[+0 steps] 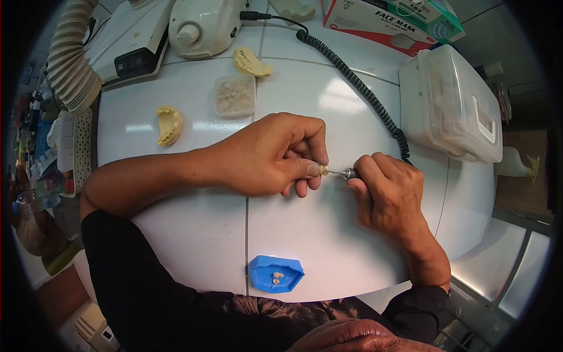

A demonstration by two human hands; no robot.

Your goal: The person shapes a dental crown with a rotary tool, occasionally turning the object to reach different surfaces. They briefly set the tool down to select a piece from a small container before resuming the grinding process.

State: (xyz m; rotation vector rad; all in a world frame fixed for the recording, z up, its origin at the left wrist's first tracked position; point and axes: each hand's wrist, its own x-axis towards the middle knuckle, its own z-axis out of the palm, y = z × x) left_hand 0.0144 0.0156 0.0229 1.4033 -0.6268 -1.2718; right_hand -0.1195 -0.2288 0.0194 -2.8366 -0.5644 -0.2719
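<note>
My left hand (272, 155) pinches a small yellowish dental piece (324, 169) between thumb and index finger, over the middle of the table. It looks like an artificial tooth, but the fingertips hide part of it. My right hand (390, 188) is wrapped round a rotary handpiece (350, 173), whose body is mostly covered by the fingers. Its thin metal bur (335, 171) points left and meets the dental piece or sits right at it. Nearer my body, a blue tray (258, 276) holds a few small tooth-coloured pieces (277, 276).
Two yellow plaster dental models (169, 125) (252, 62) and a clear box of small pieces (235, 95) lie beyond my left arm. A coiled black cord (358, 79) runs from the white control unit (202, 29). A white case (448, 105), a mask box (387, 23) and a ribbed hose (71, 64) border the workspace.
</note>
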